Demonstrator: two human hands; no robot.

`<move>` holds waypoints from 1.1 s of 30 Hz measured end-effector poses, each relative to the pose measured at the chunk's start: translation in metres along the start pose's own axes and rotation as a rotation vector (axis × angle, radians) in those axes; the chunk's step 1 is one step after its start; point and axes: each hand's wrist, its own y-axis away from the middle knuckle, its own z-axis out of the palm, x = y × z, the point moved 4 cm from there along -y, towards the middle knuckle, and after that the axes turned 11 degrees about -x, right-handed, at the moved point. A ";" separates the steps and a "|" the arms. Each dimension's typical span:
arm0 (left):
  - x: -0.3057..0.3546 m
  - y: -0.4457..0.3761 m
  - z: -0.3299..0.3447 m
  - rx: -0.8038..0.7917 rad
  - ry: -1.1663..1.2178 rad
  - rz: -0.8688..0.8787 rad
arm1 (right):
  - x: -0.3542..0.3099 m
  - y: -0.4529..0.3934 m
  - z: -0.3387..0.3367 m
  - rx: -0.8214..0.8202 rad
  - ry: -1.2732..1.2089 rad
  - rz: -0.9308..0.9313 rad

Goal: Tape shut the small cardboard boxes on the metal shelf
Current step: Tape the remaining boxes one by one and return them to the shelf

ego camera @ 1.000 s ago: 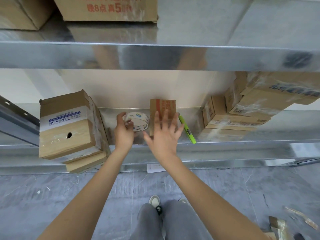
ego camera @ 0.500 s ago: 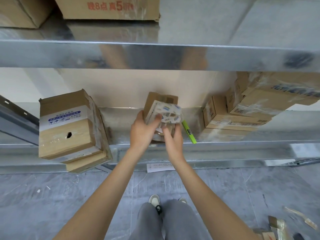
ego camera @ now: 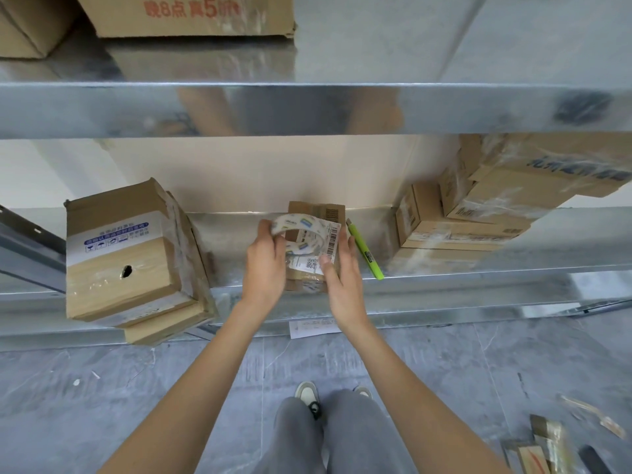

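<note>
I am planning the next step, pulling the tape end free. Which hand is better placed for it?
Probably the right hand: the left hand already grips the tape roll above the small cardboard box, and the right thumb lies on the box's label just below the roll.

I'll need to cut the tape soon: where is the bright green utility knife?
In the head view, the bright green utility knife lies on the metal shelf, just right of the small cardboard box and the right hand.
</note>
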 end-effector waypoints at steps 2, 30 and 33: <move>-0.008 -0.002 -0.011 -0.013 -0.027 -0.015 | 0.001 -0.003 0.000 -0.027 0.076 0.009; -0.061 0.007 -0.026 -0.069 -0.236 -0.267 | -0.038 -0.011 0.053 -0.193 1.082 -0.085; -0.065 0.009 -0.028 -0.056 -0.213 -0.247 | -0.039 -0.017 0.056 -0.140 1.120 -0.112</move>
